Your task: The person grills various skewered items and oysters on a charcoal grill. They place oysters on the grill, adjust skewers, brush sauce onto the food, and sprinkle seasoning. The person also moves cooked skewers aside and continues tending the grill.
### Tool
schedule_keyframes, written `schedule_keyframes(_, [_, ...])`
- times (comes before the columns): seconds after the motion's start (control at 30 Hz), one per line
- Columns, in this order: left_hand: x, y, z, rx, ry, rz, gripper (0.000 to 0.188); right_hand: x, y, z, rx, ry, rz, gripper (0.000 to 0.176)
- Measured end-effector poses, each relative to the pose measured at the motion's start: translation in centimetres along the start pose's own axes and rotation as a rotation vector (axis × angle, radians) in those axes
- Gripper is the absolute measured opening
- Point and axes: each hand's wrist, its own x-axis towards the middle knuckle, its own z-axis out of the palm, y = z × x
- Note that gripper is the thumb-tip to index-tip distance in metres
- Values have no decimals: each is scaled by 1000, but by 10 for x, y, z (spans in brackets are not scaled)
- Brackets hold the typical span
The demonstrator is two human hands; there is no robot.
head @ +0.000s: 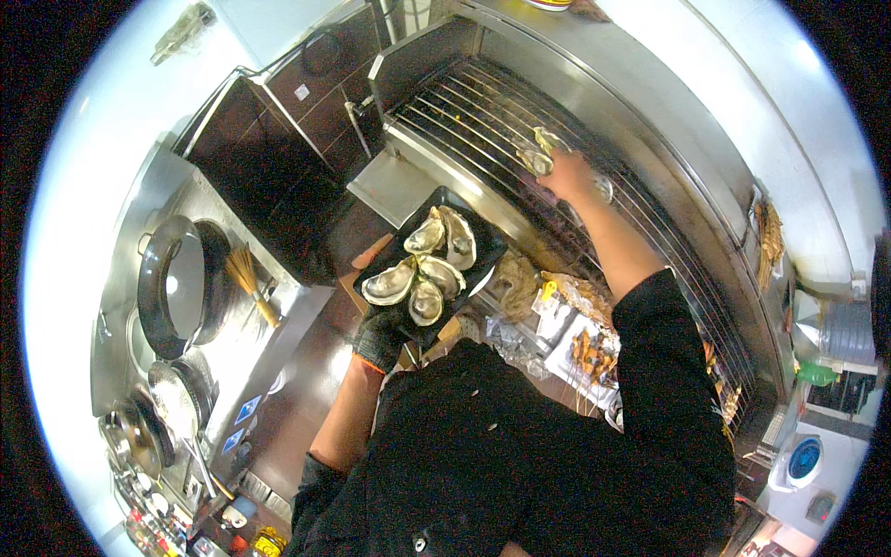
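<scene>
My left hand, in a dark glove with an orange cuff edge, holds a black tray from below at its near edge. Several oysters on the half shell lie on the tray, flesh side up. My bare right hand reaches over the metal bars of a long grill. Its fingers are around an oyster at the grate, partly hidden by the hand. A second oyster sits just beyond it. Another shell shows on the bars beside my wrist.
On the left, a steel counter carries a black wok, a bamboo brush and a perforated strainer. Skewered food lies on a white tray near my right sleeve. More skewers rest at the grill's near end.
</scene>
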Motion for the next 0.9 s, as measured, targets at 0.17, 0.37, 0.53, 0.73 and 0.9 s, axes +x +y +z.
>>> schedule_keyframes(0.17, [3, 18, -1, 23, -23, -53, 58, -50, -46, -35, 393, 122, -309, 45])
schedule_keyframes(0.37, [24, 28, 11, -7, -65, 61, 55, -119, -138, -50, 278, -29, -465, 36])
schedule_keyframes(0.53, [37, 22, 15, -27, -108, 74, 66, -132, -176, -31, 330, -89, -144, 63])
schedule_keyframes(0.73, [39, 6, 5, -213, -141, -44, 69, -135, -183, 4, 551, -121, 98, 54])
schedule_keyframes(0.9, [44, -12, -3, -353, -138, -179, 65, -128, -170, 1, 497, -180, 67, 51])
